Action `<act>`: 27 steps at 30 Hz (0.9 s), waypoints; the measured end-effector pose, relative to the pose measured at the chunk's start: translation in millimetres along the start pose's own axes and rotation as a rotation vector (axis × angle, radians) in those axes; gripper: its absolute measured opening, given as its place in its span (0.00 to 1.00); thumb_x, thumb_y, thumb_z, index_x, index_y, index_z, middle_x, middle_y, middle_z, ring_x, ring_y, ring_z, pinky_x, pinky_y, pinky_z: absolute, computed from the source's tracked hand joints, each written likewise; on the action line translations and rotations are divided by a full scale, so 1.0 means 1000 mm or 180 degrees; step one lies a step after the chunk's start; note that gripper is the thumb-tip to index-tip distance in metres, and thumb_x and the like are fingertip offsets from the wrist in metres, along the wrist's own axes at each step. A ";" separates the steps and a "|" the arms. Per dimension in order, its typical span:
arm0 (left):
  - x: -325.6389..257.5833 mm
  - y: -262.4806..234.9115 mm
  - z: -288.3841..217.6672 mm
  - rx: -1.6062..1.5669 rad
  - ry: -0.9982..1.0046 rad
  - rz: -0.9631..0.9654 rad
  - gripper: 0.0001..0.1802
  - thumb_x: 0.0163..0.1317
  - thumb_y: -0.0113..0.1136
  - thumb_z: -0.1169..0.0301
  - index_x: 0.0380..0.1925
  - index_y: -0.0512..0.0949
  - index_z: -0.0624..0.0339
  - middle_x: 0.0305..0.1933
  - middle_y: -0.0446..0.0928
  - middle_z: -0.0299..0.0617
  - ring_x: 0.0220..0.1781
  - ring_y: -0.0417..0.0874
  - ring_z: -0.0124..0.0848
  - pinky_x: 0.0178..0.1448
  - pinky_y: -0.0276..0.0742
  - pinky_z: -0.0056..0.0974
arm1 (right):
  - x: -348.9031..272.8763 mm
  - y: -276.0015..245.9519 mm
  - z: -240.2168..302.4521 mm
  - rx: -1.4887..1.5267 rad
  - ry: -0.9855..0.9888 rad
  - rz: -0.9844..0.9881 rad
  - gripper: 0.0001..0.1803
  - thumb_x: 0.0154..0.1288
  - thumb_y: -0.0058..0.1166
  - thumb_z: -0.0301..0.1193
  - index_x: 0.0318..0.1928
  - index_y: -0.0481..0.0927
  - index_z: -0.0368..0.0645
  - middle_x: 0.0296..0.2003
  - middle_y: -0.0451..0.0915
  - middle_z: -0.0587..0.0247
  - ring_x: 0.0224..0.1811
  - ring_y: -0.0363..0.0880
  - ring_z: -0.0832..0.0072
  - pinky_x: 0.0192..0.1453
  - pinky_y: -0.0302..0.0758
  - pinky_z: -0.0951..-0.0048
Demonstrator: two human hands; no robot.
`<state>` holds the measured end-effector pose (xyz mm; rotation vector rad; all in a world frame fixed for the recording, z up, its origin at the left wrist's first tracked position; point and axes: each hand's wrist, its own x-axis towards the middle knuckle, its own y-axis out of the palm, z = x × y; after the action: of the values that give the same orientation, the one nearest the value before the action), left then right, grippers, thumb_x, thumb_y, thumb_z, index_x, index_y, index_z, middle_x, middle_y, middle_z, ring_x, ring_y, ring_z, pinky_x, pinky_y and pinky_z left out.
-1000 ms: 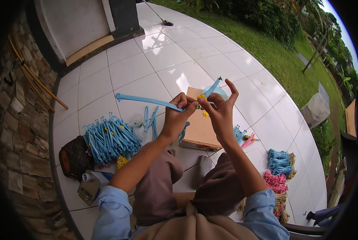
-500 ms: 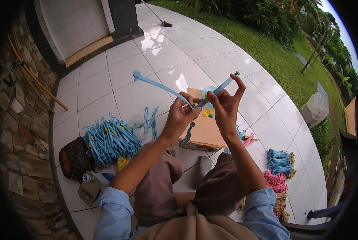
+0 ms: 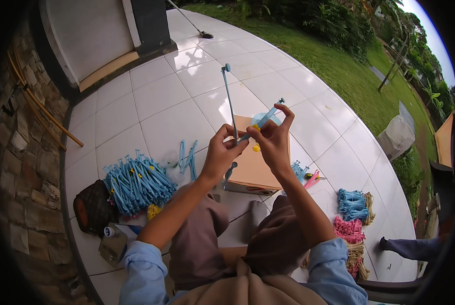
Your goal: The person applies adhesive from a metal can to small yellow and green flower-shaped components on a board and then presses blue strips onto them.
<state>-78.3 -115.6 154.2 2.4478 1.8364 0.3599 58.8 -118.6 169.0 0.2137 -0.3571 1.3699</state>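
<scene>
Both my hands meet above a cardboard box (image 3: 253, 178). My left hand (image 3: 221, 156) pinches a light blue strap (image 3: 230, 99) with a round knob at its end; this length stands almost upright. Another knobbed end hangs below the left fingers. My right hand (image 3: 277, 142) grips a wider blue length that slants up to the right, a dark knob at its tip near my raised index finger. A small yellow piece (image 3: 257, 127) sits on it by my right thumb. Whether the lengths are one strap is hidden by my fingers. A yellow flower-like bit (image 3: 257, 148) lies on the box.
Left lie a heap of blue straps (image 3: 136, 183), a dark pouch (image 3: 91, 207) and a plastic jug (image 3: 114, 245). Right are a pink strip (image 3: 312, 179), blue bundles (image 3: 353, 205) and pink bundles (image 3: 349, 230). A person's dark-clad limb (image 3: 410, 247) enters at right.
The strap's long free end has swung from pointing left to nearly upright. Both hands have shifted slightly left and down. The limb at right reaches further into view.
</scene>
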 end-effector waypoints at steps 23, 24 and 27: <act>0.057 -0.038 0.002 -0.0932 -0.0205 -0.0145 0.13 0.63 0.52 0.67 0.43 0.64 0.60 0.45 0.62 0.43 0.56 0.67 0.40 0.63 0.65 0.41 | -0.008 -0.002 -0.030 0.0540 0.0462 0.0629 0.37 0.60 0.48 0.18 0.62 0.40 0.43 0.32 0.77 0.53 0.32 0.78 0.73 0.42 0.74 0.76; 0.053 -0.044 0.006 0.1096 0.0145 -0.0511 0.16 0.61 0.54 0.68 0.45 0.63 0.61 0.48 0.61 0.44 0.58 0.64 0.40 0.62 0.65 0.41 | -0.005 -0.006 -0.027 0.0387 0.0337 0.0657 0.36 0.60 0.47 0.17 0.62 0.40 0.43 0.33 0.77 0.53 0.30 0.76 0.73 0.40 0.73 0.76; 0.043 -0.050 -0.009 0.2960 0.0717 -0.0929 0.24 0.52 0.58 0.74 0.49 0.62 0.60 0.55 0.57 0.45 0.63 0.57 0.41 0.61 0.62 0.42 | -0.001 -0.017 -0.020 0.0012 0.0103 0.0798 0.36 0.60 0.46 0.16 0.62 0.40 0.42 0.34 0.77 0.53 0.25 0.73 0.75 0.35 0.72 0.77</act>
<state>-115.9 -61.5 160.0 2.5926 2.9086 -0.3443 77.3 -115.7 150.6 0.1531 -0.3631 1.6193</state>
